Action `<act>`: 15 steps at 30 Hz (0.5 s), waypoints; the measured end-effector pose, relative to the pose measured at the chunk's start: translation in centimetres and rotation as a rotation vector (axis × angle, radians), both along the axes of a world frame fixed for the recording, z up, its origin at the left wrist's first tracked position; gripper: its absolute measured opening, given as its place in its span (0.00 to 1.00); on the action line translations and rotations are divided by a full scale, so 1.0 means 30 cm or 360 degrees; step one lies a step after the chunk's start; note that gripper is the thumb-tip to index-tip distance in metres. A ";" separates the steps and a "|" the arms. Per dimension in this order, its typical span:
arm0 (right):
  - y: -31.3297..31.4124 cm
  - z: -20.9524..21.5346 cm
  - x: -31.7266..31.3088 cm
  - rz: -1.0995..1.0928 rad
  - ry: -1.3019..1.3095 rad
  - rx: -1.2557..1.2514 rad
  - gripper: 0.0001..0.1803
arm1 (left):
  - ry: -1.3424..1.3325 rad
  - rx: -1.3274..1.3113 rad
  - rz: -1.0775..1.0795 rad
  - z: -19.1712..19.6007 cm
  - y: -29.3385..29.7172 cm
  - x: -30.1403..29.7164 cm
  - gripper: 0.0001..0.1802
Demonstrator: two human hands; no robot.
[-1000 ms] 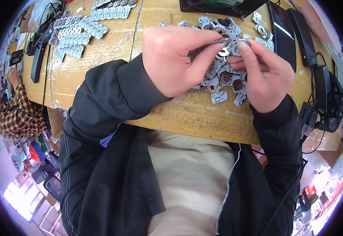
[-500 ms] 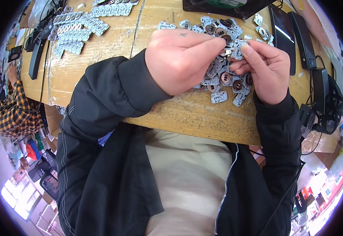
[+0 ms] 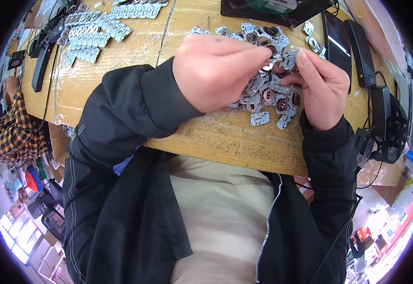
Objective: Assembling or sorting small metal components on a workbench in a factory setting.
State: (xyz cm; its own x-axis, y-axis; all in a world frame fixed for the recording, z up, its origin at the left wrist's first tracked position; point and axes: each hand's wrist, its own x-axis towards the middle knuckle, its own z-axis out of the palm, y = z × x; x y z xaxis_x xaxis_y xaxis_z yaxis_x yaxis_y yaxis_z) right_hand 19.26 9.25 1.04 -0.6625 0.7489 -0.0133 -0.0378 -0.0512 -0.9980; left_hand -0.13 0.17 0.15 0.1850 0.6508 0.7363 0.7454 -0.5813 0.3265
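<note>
My right hand (image 3: 327,90) pinches a small pale circuit board (image 3: 289,59) between thumb and fingers, above a loose pile. My left hand (image 3: 218,71) is closed, with its pinched fingertips beside that board's left edge. Something small and shiny shows just below those fingertips; whether the left hand grips it I cannot make out. Under both hands lies a heap of similar circuit boards (image 3: 260,118), several of them carrying round, dark coin-shaped parts (image 3: 268,96). The left hand and wrist hide part of the heap.
Rows of circuit boards (image 3: 90,41) lie at the far left of the brown table (image 3: 230,142). A black object with a green label (image 3: 275,5) stands at the back. Dark flat devices (image 3: 360,52) and cables are on the right. At far left sits another person in a checked sleeve (image 3: 19,130).
The circuit board in my right hand has tilted and turned slightly. The left hand stays nearly in place. The whole view has shifted a little.
</note>
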 end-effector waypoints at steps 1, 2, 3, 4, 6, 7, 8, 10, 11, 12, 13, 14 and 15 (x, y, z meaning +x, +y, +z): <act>0.004 0.001 0.013 -0.0009 -0.0086 0.0154 0.14 | -0.0055 0.0020 0.0011 -0.002 0.005 -0.007 0.14; 0.004 0.007 0.022 -0.0017 -0.0173 0.0309 0.14 | -0.0110 0.0042 0.0022 -0.002 0.008 -0.012 0.14; 0.004 0.021 0.027 -0.0004 -0.0213 0.0355 0.13 | -0.0157 0.0025 0.0044 -0.004 0.004 -0.009 0.13; 0.010 0.031 0.030 0.0014 -0.0223 0.0372 0.13 | -0.0169 0.0041 0.0061 -0.002 0.002 -0.010 0.13; 0.022 0.050 0.034 0.0089 -0.0360 0.0654 0.12 | -0.0099 -0.0032 -0.0074 0.003 -0.003 -0.013 0.14; 0.023 0.041 0.030 0.0066 -0.0300 0.0696 0.10 | -0.0113 -0.0016 -0.0062 -0.002 -0.005 -0.012 0.14; 0.022 0.035 0.033 0.0081 -0.0311 0.0713 0.10 | -0.0138 -0.0016 -0.0079 -0.010 -0.008 -0.010 0.14; 0.025 0.032 0.035 0.0097 -0.0143 0.0996 0.10 | -0.0170 0.0000 -0.0084 -0.013 -0.005 -0.009 0.14; 0.042 0.035 0.034 0.0160 -0.0140 0.1196 0.09 | -0.0170 0.0007 -0.0093 -0.011 -0.002 -0.010 0.13; 0.035 0.038 0.033 0.0174 -0.0144 0.1206 0.09 | -0.0168 0.0010 -0.0105 -0.011 -0.002 -0.012 0.13; 0.019 0.041 0.034 0.0118 -0.0187 0.1042 0.09 | -0.0176 0.0020 -0.0093 -0.012 -0.004 -0.010 0.13; 0.010 0.038 0.033 0.0062 -0.0230 0.0876 0.09 | -0.0184 0.0008 -0.0109 -0.013 -0.008 -0.007 0.13; 0.010 0.019 0.032 0.0010 -0.0135 0.0707 0.09 | -0.0190 -0.0005 -0.0130 -0.014 -0.010 -0.005 0.13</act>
